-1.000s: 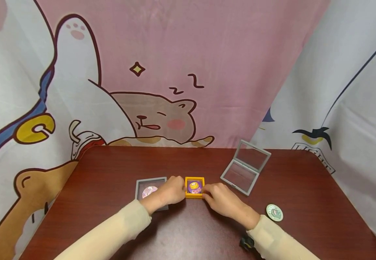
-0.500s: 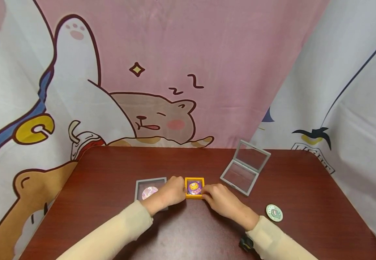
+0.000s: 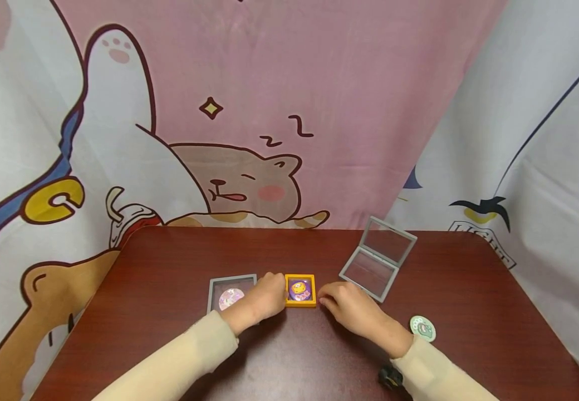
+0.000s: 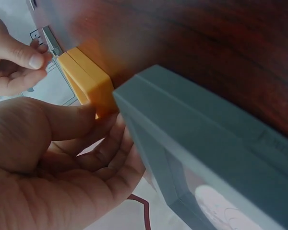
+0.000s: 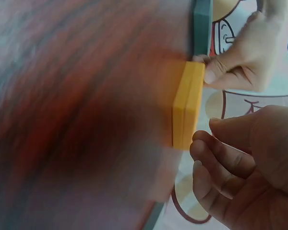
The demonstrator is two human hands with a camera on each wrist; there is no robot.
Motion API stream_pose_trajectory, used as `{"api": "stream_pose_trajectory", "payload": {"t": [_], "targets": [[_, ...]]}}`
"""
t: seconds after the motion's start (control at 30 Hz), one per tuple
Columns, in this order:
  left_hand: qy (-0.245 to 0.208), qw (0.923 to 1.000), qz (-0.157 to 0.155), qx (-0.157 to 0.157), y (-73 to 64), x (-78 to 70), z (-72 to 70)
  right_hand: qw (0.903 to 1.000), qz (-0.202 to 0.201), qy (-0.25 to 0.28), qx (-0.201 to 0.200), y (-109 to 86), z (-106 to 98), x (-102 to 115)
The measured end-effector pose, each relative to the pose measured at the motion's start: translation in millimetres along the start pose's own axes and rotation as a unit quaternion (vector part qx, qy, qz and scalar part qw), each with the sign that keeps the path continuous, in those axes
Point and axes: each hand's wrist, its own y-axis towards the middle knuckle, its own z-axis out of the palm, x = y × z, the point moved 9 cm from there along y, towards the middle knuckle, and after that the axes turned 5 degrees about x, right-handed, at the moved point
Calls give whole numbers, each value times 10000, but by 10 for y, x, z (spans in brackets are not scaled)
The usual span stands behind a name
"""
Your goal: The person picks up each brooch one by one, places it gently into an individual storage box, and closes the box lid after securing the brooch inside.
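Observation:
A small yellow square display case (image 3: 300,304) lies shut on the table, a purple round badge (image 3: 299,290) showing inside it. At its left edge, my left hand (image 3: 268,295) pinches the case; in the left wrist view the thumb (image 4: 74,117) presses its side. My right hand (image 3: 352,309) is just right of the case with a small gap, its fingers loosely bent and holding nothing. Under the left wrist is a grey display case (image 3: 233,277) with a pink badge (image 3: 230,298), partly hidden by the hand and forearm.
Behind my right hand stands an unfolded grey display case (image 3: 361,288), its transparent lid raised. A pale green round badge (image 3: 422,328) lies beside the right forearm. A printed cloth (image 3: 359,100) hangs along the far table edge.
My right hand has let go of the yellow case's right side and drawn back slightly to the right. My left hand keeps its place at the left edge.

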Motion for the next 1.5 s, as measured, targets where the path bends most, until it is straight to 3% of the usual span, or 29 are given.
{"api": "stream_pose_trajectory", "payload": {"t": [0.23,0.53,0.73,0.8,0.97,1.13,1.5], "targets": [[125,9999,75,22,-23,-28,-14,9992,228,-192,-258,-164,-196,-151],[-74,9998,118,152,-21,-11,-3,9927,1079,-490,-210,-469,-383,-453],[-66,9989,463,-83,221,308,239,9892,1367,-474,-252,-694,-546,-658],[-39,9990,431,-136,245,322,225,9878,1447,-517,-236,-762,-588,-723],[-202,9996,184,-34,69,38,-93,9842,1638,-638,-191,-914,-658,-871],[-294,9995,15,92,74,2,-166,9815,1730,-807,-178,-1038,-701,-952],[-194,9995,116,-219,232,-195,-294,9761,1757,-1282,-28,-1295,-734,-1047]]}}
